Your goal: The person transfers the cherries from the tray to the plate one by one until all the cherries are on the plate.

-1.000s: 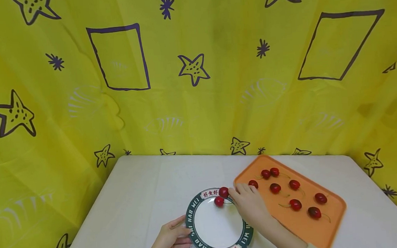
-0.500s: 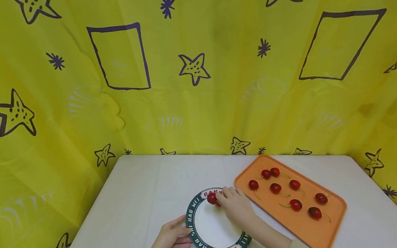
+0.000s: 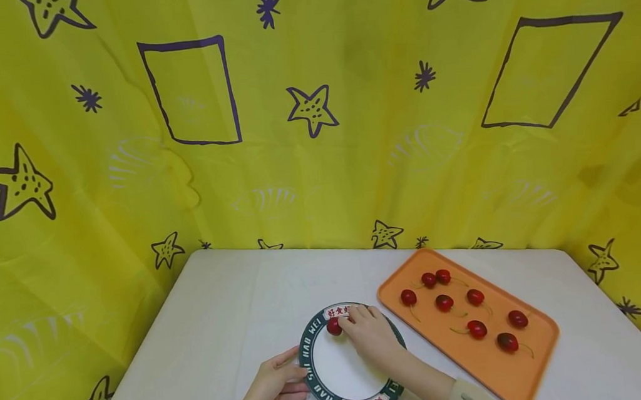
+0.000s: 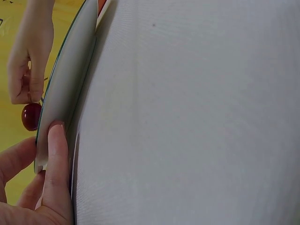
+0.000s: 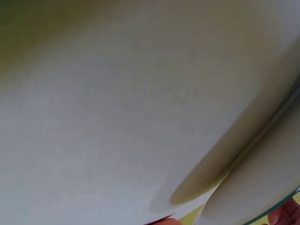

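Note:
A round white plate (image 3: 347, 364) with a dark green lettered rim stands on the table. My left hand (image 3: 278, 382) grips its left edge; in the left wrist view one finger (image 4: 57, 164) lies against the plate's underside, and another touches the rim's other side. Over the plate's far part, my right hand (image 3: 373, 337) pinches a red cherry (image 3: 333, 326) at its stem side. The left wrist view has this cherry (image 4: 31, 116) just below the fingertips, close to the rim. Whether another cherry lies behind the right hand cannot be seen.
An orange tray (image 3: 481, 376) lies to the right, with several stemmed cherries (image 3: 477, 329) spread over it. White cloth (image 3: 238, 307) covers the table. A yellow curtain (image 3: 319, 181) with starfish drawings surrounds its back and sides.
My right hand has moved left and slightly down with the cherry, from the plate's far right rim to over its inner edge. A second cherry in the plate has become hidden. The left hand stays put.

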The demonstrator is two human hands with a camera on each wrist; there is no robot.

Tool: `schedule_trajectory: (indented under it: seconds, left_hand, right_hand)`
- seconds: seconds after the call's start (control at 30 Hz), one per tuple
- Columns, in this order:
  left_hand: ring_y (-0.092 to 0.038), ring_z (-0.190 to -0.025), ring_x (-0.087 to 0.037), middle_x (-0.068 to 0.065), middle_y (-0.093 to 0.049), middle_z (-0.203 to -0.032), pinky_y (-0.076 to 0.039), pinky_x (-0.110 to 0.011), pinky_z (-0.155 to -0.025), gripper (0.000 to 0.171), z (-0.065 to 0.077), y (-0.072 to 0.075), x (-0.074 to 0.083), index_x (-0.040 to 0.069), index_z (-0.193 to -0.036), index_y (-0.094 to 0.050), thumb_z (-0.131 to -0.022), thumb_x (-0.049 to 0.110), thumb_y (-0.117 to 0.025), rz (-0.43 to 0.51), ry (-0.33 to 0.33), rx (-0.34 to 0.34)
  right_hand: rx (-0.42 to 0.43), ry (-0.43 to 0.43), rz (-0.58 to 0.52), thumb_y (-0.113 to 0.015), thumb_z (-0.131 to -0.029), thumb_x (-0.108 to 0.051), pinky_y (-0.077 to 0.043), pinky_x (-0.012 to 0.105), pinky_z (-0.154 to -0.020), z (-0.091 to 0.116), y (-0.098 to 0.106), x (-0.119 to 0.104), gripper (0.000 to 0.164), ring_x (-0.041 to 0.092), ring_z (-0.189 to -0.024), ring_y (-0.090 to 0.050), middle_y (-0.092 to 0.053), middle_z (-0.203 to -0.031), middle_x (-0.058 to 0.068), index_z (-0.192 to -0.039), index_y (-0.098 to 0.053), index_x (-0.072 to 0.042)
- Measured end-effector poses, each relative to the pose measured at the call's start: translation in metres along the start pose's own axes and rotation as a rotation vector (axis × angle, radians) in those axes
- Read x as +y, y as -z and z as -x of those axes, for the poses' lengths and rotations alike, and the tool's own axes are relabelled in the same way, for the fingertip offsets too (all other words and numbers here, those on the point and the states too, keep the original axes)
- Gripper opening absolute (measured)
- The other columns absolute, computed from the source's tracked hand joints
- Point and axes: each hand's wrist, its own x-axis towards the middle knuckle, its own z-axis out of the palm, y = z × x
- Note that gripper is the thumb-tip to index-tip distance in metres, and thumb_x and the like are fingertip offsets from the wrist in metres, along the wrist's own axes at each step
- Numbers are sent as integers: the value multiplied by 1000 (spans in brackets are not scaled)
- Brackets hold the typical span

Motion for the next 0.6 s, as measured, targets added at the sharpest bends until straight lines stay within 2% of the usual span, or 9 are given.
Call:
schedule_trajectory:
  seconds: [0.3,0.6]
  left_hand:
    - [-67,-67,-20,-6,-68,-77,-57,-36,-64,67,1,2,-1,-3,-138,-33,-78,3,-63,14,-12,-21]
    - [-67,-68,-20,-5,-68,-78,-57,-36,-64,67,0,1,0,-2,-138,-34,-79,4,-64,5,4,-9]
  right_hand:
    - [-7,33,102,-65,-82,-19,-45,38,-88,-1,-8,-4,24,21,-95,-50,-55,-97,4,-107,-63,-20]
    - [-56,-2,120,-67,-81,-19,-44,38,-89,-1,-10,-6,29,22,-98,-50,-56,-102,6,-109,-62,-20]
